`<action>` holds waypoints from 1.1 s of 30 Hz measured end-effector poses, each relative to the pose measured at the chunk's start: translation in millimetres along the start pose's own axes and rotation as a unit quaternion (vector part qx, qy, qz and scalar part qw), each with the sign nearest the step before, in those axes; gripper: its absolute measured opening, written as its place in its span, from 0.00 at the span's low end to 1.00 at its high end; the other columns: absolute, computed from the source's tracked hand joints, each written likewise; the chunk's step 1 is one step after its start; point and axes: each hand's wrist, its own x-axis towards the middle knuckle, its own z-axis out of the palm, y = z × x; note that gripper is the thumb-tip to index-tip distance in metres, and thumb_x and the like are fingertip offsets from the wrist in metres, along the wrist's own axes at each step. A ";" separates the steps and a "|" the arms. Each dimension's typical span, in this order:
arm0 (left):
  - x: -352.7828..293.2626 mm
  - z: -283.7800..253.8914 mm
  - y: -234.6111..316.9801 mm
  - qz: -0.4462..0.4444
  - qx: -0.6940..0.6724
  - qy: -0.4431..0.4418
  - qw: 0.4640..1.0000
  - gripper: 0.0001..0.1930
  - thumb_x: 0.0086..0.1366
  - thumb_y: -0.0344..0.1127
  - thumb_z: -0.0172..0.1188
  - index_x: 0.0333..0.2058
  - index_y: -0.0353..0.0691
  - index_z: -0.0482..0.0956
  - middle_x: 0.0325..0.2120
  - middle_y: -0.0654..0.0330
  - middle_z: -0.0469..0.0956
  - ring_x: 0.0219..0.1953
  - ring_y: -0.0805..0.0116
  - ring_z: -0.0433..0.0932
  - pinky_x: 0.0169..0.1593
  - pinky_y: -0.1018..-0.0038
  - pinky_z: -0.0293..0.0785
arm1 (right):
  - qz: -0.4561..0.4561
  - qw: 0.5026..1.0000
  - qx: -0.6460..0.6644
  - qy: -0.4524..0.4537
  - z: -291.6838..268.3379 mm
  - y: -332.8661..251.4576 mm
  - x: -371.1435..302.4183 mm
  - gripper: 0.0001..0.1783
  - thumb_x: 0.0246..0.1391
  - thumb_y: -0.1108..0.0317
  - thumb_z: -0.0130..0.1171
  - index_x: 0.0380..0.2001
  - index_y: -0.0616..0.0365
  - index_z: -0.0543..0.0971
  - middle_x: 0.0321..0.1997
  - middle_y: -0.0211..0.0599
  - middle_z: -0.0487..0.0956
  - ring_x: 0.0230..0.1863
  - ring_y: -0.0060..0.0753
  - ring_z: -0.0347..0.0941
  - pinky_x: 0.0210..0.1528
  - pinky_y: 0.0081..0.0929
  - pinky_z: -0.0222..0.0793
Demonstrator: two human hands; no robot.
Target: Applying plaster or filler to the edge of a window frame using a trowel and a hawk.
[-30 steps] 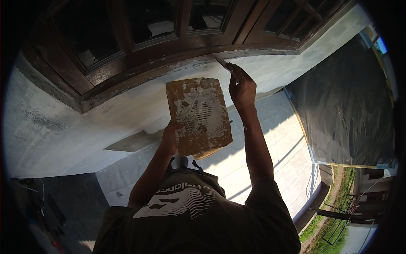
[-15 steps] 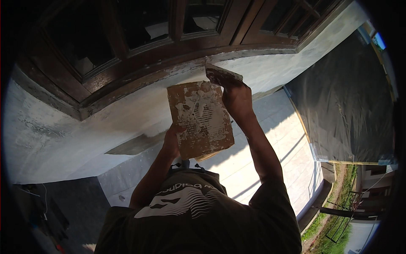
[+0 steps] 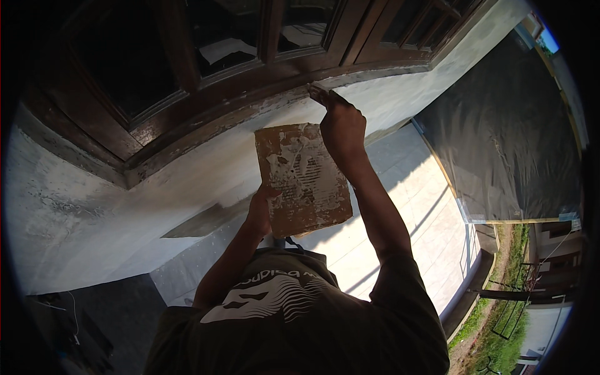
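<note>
My left hand (image 3: 261,209) grips the left edge of a brown board (image 3: 281,222), thumb on top, fingers hidden beneath. Whitish putty (image 3: 303,169) is smeared across the board, with ridged marks in the middle. My right hand (image 3: 344,130) is closed around a putty knife (image 3: 319,94), of which only a small part shows past the fist. The knife's tip is at the ledge (image 3: 284,102) under the brown window frame (image 3: 244,78); whether it touches cannot be told. The board sits just below and left of my right hand.
A patchy plastered wall (image 3: 81,206) runs below the window. Light floor tiles (image 3: 412,206), partly sunlit, lie below. Black sheeting (image 3: 500,137) on a wooden frame stands at the right, with grass (image 3: 509,312) beyond. A dark floor area (image 3: 125,319) is at lower left.
My right hand has moved up and turned, bringing the putty knife off the board's top edge to the ledge under the window. The board has shifted slightly right in view.
</note>
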 end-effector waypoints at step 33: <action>-14.3 -0.2 21.3 -0.024 0.067 0.001 0.997 0.28 0.51 0.33 0.49 0.54 0.38 0.62 0.47 0.54 0.70 0.49 0.56 0.70 0.55 0.59 0.67 | 0.010 0.999 -0.038 0.024 -3.0 -27.0 1.1 0.13 0.45 0.76 0.48 0.33 0.52 0.80 0.24 0.46 0.78 0.25 0.48 0.76 0.28 0.40 0.73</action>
